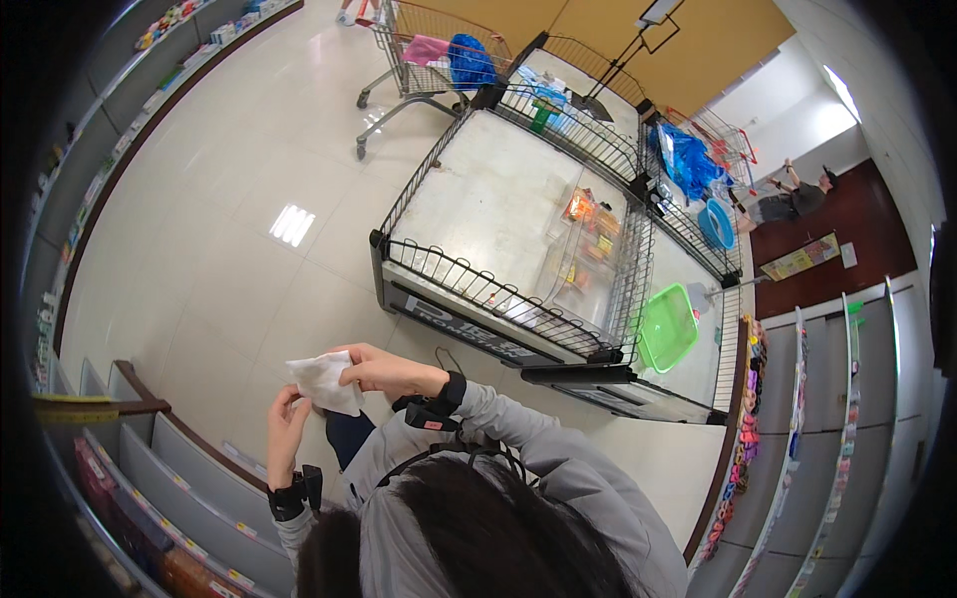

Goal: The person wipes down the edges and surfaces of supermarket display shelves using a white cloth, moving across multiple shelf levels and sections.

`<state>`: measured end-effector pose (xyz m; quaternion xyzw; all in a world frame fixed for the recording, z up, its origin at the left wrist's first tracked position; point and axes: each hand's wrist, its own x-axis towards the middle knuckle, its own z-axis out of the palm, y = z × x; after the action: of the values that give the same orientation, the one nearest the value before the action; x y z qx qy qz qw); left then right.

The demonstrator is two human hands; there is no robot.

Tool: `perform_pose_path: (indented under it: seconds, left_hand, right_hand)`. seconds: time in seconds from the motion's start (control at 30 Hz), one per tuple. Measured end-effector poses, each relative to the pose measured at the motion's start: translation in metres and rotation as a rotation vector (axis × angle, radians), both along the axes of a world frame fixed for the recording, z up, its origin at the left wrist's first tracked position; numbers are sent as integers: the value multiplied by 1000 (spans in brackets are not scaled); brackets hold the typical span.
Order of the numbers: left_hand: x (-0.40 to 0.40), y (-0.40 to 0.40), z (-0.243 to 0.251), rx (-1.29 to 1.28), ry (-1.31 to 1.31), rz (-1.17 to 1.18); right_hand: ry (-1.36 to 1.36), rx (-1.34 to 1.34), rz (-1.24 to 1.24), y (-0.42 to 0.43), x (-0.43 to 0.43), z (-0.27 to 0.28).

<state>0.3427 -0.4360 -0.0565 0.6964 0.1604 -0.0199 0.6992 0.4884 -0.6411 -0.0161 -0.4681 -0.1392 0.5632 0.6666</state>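
Note:
A folded white cloth [325, 381], perhaps a wipe, is held up between my two hands above the tiled floor. My right hand [385, 370] grips its right side, thumb on the near face and the other fingers behind. At its lower left edge, my left hand [285, 426] pinches the cloth between thumb and fingertips. Black bands with small devices circle both wrists. Behind the cloth, part of a dark trouser leg [350, 437] shows.
Grey shelves [202, 478] stand close on my left. A wire-railed display table [478, 187] holds clear plastic bins [583, 254] with packaged goods. Beyond are a green basin [668, 327], a shopping cart [441, 63] and a person [804, 198]. Stocked shelves [815, 433] line the right.

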Motion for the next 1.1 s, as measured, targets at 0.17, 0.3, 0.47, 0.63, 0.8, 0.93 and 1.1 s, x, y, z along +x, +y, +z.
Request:
perform_pose_path:
  seconds: [0.17,0.3,0.47,0.63,0.8,0.93,1.1]
  left_hand:
    - [42,48,10,-87,68,-14]
    - [62,107,14,-158,78,58]
    - [76,198,4,-209,136,207]
    - [96,246,25,-130,150,157]
    - [137,268,41,-332,55,192]
    - [156,304,37,-595,3,172]
    - [206,336,50,-201,27,203]
  right_hand:
    - [-127,-19,-15,49,28,5]
    - [-296,-59,48,114,48,-13]
    - [-299,16,-78,211,62,-17]
    - [-413,-7,-164,255,82,17]
    - [-798,20,-311,271,100,29]
    - [-945,-36,-298,306,119,37]
    - [-1064,3,-223,351,173,34]
